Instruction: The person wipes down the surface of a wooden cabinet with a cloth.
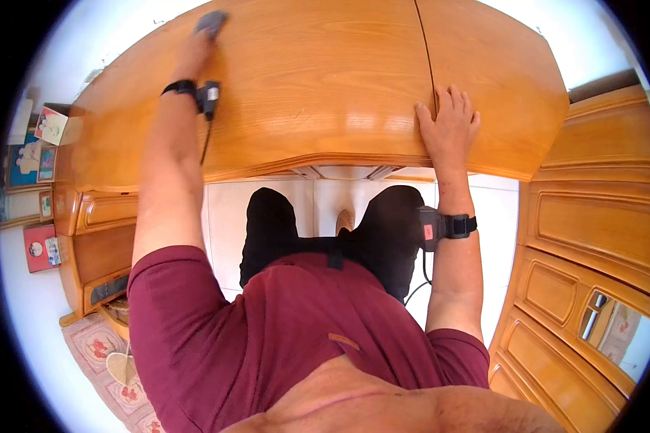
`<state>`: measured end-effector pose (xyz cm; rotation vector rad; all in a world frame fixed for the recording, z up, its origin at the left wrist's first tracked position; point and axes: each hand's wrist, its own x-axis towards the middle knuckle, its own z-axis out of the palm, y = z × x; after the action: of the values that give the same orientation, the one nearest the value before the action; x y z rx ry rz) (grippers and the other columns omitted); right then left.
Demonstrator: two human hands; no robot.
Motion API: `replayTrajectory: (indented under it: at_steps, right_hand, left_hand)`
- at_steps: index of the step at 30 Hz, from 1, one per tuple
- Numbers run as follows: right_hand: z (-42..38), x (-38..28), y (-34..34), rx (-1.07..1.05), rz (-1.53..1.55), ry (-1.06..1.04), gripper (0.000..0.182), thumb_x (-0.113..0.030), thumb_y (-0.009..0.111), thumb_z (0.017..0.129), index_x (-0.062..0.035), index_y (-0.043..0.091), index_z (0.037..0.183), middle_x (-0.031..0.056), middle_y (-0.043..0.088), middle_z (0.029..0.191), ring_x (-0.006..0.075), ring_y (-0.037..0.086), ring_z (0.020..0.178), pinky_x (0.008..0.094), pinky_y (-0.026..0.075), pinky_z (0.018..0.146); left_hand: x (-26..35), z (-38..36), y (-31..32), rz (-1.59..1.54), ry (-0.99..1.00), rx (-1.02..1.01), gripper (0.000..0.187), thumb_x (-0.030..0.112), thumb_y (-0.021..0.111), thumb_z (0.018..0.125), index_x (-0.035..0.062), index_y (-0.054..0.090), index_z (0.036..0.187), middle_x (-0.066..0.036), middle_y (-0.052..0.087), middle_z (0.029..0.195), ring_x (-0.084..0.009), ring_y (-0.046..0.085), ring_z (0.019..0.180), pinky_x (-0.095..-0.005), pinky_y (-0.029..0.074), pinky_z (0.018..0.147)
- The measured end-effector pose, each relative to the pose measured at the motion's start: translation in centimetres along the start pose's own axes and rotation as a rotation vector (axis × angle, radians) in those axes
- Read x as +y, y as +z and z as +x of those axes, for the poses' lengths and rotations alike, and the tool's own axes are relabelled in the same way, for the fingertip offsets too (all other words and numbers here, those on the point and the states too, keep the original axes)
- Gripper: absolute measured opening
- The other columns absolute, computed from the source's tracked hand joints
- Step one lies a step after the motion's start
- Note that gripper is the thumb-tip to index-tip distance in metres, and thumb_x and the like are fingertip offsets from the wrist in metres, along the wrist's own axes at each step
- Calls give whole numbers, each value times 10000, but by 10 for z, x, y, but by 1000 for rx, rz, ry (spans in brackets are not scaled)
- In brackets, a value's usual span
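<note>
My left hand (195,54) reaches to the far left of a glossy wooden tabletop (318,86). Under its fingers is a grey cloth (211,22), pressed onto the wood near the back edge; the fingers are partly hidden and slightly blurred. My right hand (449,126) lies flat on the wood near the front edge, fingers spread, holding nothing. Its thumb and fingers rest close to a dark seam (427,50) that crosses the top.
Wooden cabinets (592,216) with a small mirror (617,328) stand on the right. Framed pictures (29,159) and a red box (42,247) are at the left. A patterned mat (97,346) lies lower left. Black devices (208,99) with cables are strapped to both wrists.
</note>
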<state>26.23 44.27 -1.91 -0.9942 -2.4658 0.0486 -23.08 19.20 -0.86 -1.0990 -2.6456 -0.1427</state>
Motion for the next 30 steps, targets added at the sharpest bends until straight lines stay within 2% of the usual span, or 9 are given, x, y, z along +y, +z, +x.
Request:
replayTrajectory:
  at_steps: [5, 13, 15, 17, 19, 22, 25, 26, 30]
  right_hand:
    - [-1, 1, 1, 16, 6, -8, 533, -436, 631, 879, -80, 603, 1275, 154, 520, 1419, 361, 404, 1359, 617, 257, 1088]
    - [1, 0, 1, -15, -35, 18, 546, -429, 630, 875, -79, 580, 1291, 149, 508, 1430, 348, 389, 1372, 622, 247, 1096]
    - [0, 0, 1, -17, -51, 11, 539, -428, 624, 877, -81, 581, 1287, 147, 505, 1433, 346, 389, 1371, 622, 246, 1097]
    - [0, -1, 1, -15, -67, -2, 532, -426, 618, 879, -83, 583, 1283, 144, 502, 1435, 344, 389, 1371, 623, 244, 1098]
    - [1, -3, -1, -33, -71, 18, 533, -427, 612, 881, -88, 579, 1291, 137, 498, 1440, 337, 388, 1371, 622, 242, 1100]
    - [3, 1, 4, -26, -80, 7, 535, -434, 610, 880, -97, 576, 1295, 128, 501, 1435, 325, 387, 1373, 622, 241, 1101]
    - [2, 2, 6, -18, -46, 14, 480, -402, 580, 907, -104, 587, 1283, 129, 497, 1436, 319, 384, 1377, 636, 232, 1101]
    - [2, 4, 8, -13, -47, 3, 480, -402, 580, 907, -104, 587, 1283, 129, 497, 1436, 319, 384, 1377, 636, 232, 1101]
    - [8, 22, 12, 73, 196, 9, 333, -316, 534, 942, -107, 658, 1170, 110, 613, 1256, 282, 509, 1242, 546, 320, 1058]
  left_hand:
    - [-170, -58, 11, 163, -316, -82, 310, 171, 436, 968, 17, 651, 1129, -278, 648, 1151, -446, 628, 1071, -542, 495, 902]
    - [-151, -75, -5, 243, -577, -147, 333, 172, 472, 917, 20, 689, 1118, -245, 649, 1201, -403, 646, 1071, -500, 511, 894]
    - [-136, -74, -8, 277, -330, -214, 309, 168, 485, 904, 22, 710, 1057, -237, 664, 1168, -381, 654, 1062, -487, 517, 872]
    - [-93, -74, -20, 228, -263, -181, 279, 159, 489, 900, 22, 695, 1029, -225, 692, 1072, -389, 666, 1001, -480, 520, 847]
    - [-88, -61, 30, 99, -8, 103, 247, 157, 475, 920, 26, 667, 1002, -222, 701, 967, -420, 667, 926, -496, 521, 817]
    - [75, -81, -21, -180, 0, 107, 236, 144, 447, 937, 26, 641, 1001, -251, 684, 933, -445, 655, 889, -546, 508, 768]
    - [195, -108, -15, -400, 369, 324, 186, 95, 525, 883, 64, 617, 1042, -211, 659, 944, -425, 620, 868, -549, 503, 738]
    - [248, -136, -53, -399, 279, 129, 178, 94, 527, 884, 71, 617, 1035, -226, 652, 936, -420, 613, 876, -544, 496, 760]
    - [355, -202, -67, -381, 456, 149, 261, 134, 588, 869, 96, 602, 1127, -179, 612, 1007, -388, 604, 961, -499, 499, 768]
